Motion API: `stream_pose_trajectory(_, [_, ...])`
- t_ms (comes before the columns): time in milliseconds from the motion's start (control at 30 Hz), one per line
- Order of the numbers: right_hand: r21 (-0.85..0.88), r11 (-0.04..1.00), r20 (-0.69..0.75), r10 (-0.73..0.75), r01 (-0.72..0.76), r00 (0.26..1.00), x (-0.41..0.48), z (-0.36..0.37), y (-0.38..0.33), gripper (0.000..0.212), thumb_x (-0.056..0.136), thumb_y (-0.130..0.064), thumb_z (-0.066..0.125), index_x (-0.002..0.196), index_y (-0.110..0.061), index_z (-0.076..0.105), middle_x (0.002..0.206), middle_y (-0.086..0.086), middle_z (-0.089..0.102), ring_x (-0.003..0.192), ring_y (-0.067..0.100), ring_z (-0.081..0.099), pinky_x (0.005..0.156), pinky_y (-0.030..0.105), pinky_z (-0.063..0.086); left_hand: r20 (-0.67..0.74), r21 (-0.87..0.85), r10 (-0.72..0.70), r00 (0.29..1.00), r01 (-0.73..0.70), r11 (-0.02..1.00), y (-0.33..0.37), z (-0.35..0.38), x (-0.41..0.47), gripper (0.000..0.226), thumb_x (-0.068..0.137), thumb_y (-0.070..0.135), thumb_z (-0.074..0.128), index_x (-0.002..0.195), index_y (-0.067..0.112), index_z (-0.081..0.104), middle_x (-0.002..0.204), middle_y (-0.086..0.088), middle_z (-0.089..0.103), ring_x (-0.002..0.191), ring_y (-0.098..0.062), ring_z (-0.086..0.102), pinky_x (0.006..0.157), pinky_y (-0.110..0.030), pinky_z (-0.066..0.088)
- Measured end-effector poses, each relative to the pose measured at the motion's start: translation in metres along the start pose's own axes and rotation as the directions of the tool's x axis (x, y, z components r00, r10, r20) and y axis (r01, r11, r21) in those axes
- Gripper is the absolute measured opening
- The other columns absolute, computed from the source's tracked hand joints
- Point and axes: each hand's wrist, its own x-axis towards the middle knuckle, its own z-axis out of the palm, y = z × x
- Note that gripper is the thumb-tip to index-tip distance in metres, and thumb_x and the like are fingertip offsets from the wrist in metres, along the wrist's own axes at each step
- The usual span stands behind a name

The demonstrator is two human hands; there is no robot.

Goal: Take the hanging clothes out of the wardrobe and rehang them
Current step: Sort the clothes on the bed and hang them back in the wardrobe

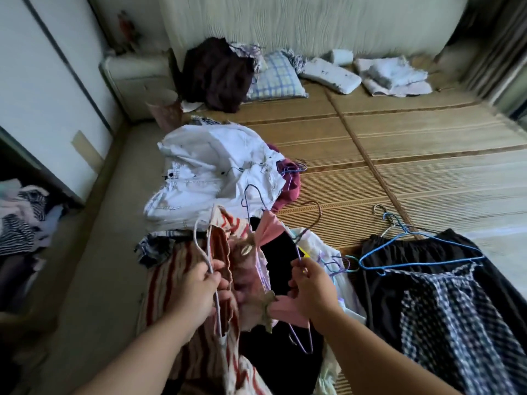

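Observation:
My left hand (199,286) grips a pale wire hanger (209,252) together with the edge of a red-and-cream striped garment (176,280). My right hand (309,286) pinches a purple wire hanger (296,246) and holds a pink garment (271,226) that hangs on it. Both hands are over a heap of clothes at the bed's near edge. A white denim garment (211,172) lies just beyond the heap. To the right, a blue hanger (416,252) lies on a black skirt (405,280) and a checked garment (456,315).
A woven bed mat (413,155) covers the bed. At its head lie a dark brown garment (216,72), a checked pillow (275,78) and folded towels (393,75). The open wardrobe (22,223) with piled clothes is at left, beside white doors (42,89).

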Motion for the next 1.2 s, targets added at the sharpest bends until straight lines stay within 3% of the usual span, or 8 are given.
stream_pose_trajectory(100, [-0.032,0.994,0.021,-0.099,0.100,0.995,-0.031,-0.002,-0.045,0.022,0.093,-0.008,0.049,0.078,-0.023,0.056,0.055,0.001,0.049,0.045,0.011,0.046,0.052,0.028,0.043,0.020,0.011,0.091,0.996,-0.091,0.996,0.033,-0.008,-0.020,0.023,0.098,0.002,0.037,0.091,0.016,0.054,0.075,-0.008,0.054,0.059,-0.015,0.055,0.037,-0.015,0.039])
stream_pose_trajectory(300, [-0.306,0.892,-0.031,-0.359,0.333,0.933,-0.086,-0.037,-0.135,0.016,0.093,-0.021,0.052,0.099,-0.029,0.065,0.063,-0.006,0.057,0.059,0.017,0.053,0.053,0.025,0.036,0.013,0.092,0.199,0.980,-0.199,0.976,0.073,-0.043,-0.054,0.020,0.096,0.000,0.043,0.092,0.014,0.057,0.072,-0.008,0.059,0.054,-0.015,0.058,0.053,-0.024,0.044])
stream_pose_trajectory(433, [-0.422,0.797,-0.043,-0.494,0.432,0.869,-0.121,-0.082,-0.195,0.021,0.093,-0.023,0.053,0.100,-0.037,0.067,0.059,-0.012,0.056,0.062,0.017,0.054,0.053,0.024,0.037,0.012,0.008,0.135,0.991,-0.135,0.991,0.091,-0.070,-0.070,0.024,0.097,-0.003,0.035,0.088,0.010,0.053,0.072,-0.012,0.051,0.058,-0.022,0.050,0.042,-0.019,0.044])
stream_pose_trajectory(533, [-0.500,0.728,-0.075,-0.576,0.469,0.814,-0.139,-0.117,-0.225,0.021,0.092,-0.026,0.055,0.105,-0.033,0.069,0.066,-0.015,0.057,0.070,0.015,0.056,0.054,0.021,0.036,0.008,-0.066,0.093,0.996,-0.092,0.994,0.103,-0.076,-0.076,0.019,0.098,0.004,0.037,0.090,0.004,0.054,0.071,-0.014,0.054,0.052,-0.022,0.053,0.057,-0.028,0.045])
stream_pose_trajectory(667, [-0.560,0.684,-0.149,-0.638,0.467,0.756,-0.163,-0.169,-0.245,0.019,0.090,-0.025,0.059,0.102,-0.030,0.072,0.072,-0.009,0.061,0.071,0.016,0.056,0.055,0.023,0.034,0.092,-0.184,0.092,0.991,-0.074,0.980,0.123,-0.075,-0.088,0.018,0.101,0.019,0.039,0.105,0.006,0.051,0.090,-0.020,0.058,0.067,-0.026,0.059,0.057,-0.030,0.050])
stream_pose_trajectory(833, [-0.650,0.617,-0.151,-0.678,0.445,0.720,-0.205,-0.233,-0.245,0.020,0.088,-0.020,0.062,0.093,-0.038,0.068,0.067,-0.009,0.061,0.068,0.018,0.057,0.063,0.031,0.043,0.089,-0.184,0.075,0.993,-0.057,0.981,0.143,-0.057,-0.096,0.017,0.099,0.025,0.044,0.088,0.014,0.051,0.069,-0.004,0.053,0.060,-0.023,0.053,0.068,-0.033,0.043])
stream_pose_trajectory(1033, [-0.708,0.630,-0.252,-0.647,0.319,0.719,-0.268,-0.295,-0.231,0.019,0.088,-0.019,0.063,0.103,-0.026,0.072,0.073,0.006,0.068,0.062,0.016,0.057,0.049,0.009,0.036,0.193,-0.099,0.072,0.978,-0.054,0.994,0.144,-0.016,-0.108,0.018,0.100,0.025,0.039,0.088,0.016,0.049,0.077,-0.002,0.052,0.068,-0.018,0.052,0.078,-0.037,0.041])
stream_pose_trajectory(1200, [-0.656,0.716,-0.387,-0.591,0.238,0.708,-0.298,-0.338,-0.212,0.034,0.086,-0.019,0.065,0.087,-0.053,0.069,0.055,-0.038,0.058,0.055,-0.017,0.055,0.050,0.005,0.038,0.294,-0.012,-0.047,0.955,0.053,0.999,0.115,0.020,-0.103,0.013,0.099,0.021,0.044,0.109,0.014,0.049,0.092,-0.006,0.056,0.083,-0.023,0.056,0.103,-0.049,0.032])
